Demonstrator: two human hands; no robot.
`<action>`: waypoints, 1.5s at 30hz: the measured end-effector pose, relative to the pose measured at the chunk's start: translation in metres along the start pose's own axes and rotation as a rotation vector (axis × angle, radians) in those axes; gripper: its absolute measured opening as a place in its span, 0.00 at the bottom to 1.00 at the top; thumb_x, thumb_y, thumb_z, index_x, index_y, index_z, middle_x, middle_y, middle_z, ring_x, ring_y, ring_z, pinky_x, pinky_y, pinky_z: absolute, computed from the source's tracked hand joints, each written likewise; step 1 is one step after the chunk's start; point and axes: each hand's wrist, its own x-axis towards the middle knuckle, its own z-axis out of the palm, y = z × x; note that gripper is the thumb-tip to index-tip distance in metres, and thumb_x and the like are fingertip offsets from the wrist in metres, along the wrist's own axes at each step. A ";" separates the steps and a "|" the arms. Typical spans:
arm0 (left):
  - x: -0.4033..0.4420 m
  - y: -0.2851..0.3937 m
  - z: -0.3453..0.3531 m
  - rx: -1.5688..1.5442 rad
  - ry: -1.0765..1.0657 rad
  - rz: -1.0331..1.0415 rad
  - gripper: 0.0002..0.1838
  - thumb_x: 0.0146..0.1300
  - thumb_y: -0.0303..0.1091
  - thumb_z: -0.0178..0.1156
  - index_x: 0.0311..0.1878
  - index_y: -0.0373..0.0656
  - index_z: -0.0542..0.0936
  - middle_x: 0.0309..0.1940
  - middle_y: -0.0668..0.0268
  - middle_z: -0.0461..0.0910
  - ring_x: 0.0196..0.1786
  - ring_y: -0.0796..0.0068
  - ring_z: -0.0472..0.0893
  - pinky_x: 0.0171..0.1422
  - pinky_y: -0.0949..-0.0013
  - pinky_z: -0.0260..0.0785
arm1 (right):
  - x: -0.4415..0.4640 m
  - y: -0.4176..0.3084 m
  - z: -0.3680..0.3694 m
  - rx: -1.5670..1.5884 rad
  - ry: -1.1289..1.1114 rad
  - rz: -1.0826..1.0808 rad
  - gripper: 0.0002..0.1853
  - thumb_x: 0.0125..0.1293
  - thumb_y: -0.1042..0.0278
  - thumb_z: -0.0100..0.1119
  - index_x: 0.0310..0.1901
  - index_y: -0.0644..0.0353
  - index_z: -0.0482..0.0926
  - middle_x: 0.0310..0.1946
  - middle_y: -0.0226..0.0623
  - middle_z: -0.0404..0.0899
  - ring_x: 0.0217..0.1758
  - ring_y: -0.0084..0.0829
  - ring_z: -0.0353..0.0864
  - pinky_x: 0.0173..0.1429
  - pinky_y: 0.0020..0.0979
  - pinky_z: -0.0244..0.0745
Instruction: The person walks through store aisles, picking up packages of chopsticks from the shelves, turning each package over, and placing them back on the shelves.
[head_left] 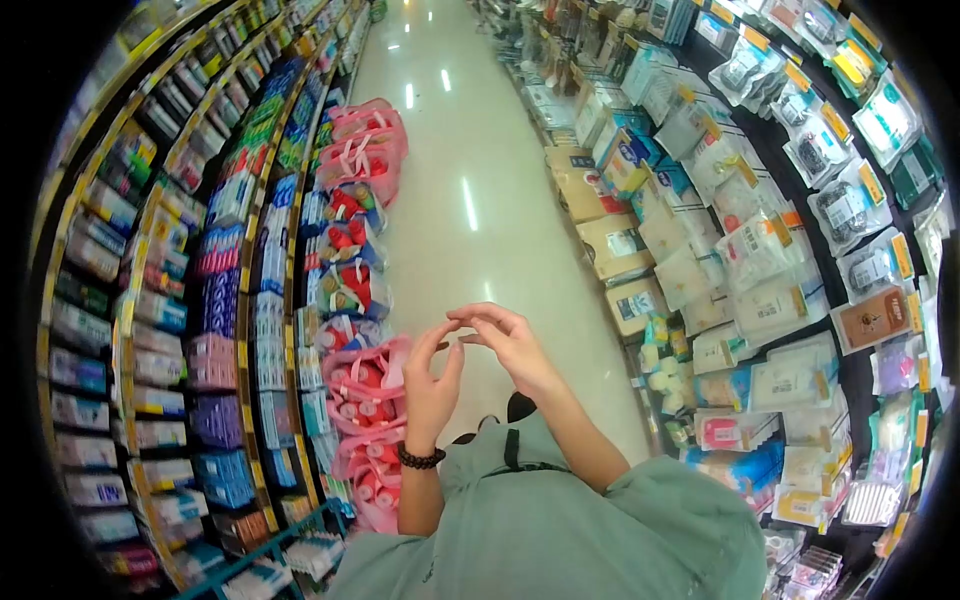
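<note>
Item: my green garment (560,530) at six o'clock; above it, my empty left hand (432,385), a beaded bracelet (421,457) at its wrist, and empty right hand (512,350), fingers curved towards each other, whether fingertips touched I could not tell. Item: pink bags (392,354) holding red goods, at nine o'clock beside my left hand. Item: hanging packets (795,375) at three; pale glossy floor (445,200) running to twelve.
</note>
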 end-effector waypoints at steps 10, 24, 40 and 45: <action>0.200 -0.053 0.055 -0.019 -0.101 0.011 0.19 0.65 0.24 0.60 0.60 0.35 0.78 0.56 0.55 0.81 0.60 0.61 0.80 0.60 0.63 0.74 | 0.215 -0.016 -0.089 0.004 0.098 0.073 0.17 0.75 0.67 0.51 0.59 0.67 0.78 0.45 0.45 0.86 0.50 0.31 0.83 0.60 0.32 0.75; 0.495 -0.082 0.103 -0.095 0.023 -0.053 0.22 0.68 0.22 0.57 0.66 0.38 0.74 0.65 0.57 0.74 0.65 0.67 0.76 0.62 0.66 0.74 | 0.488 -0.104 -0.198 0.084 0.055 0.051 0.18 0.77 0.64 0.49 0.56 0.68 0.80 0.53 0.45 0.84 0.60 0.34 0.81 0.64 0.36 0.74; 0.880 -0.191 0.150 -0.120 -0.213 0.021 0.18 0.65 0.24 0.59 0.58 0.36 0.79 0.55 0.56 0.82 0.58 0.62 0.81 0.59 0.63 0.75 | 0.830 -0.154 -0.312 0.056 0.256 0.016 0.21 0.77 0.67 0.49 0.65 0.71 0.70 0.56 0.49 0.80 0.63 0.35 0.78 0.69 0.38 0.73; 1.016 -0.184 0.153 -0.157 -0.160 0.045 0.21 0.66 0.24 0.59 0.63 0.36 0.76 0.56 0.56 0.82 0.58 0.63 0.81 0.61 0.62 0.74 | 0.956 -0.184 -0.325 0.003 0.248 -0.126 0.24 0.76 0.69 0.50 0.70 0.70 0.64 0.61 0.49 0.77 0.67 0.36 0.74 0.71 0.37 0.71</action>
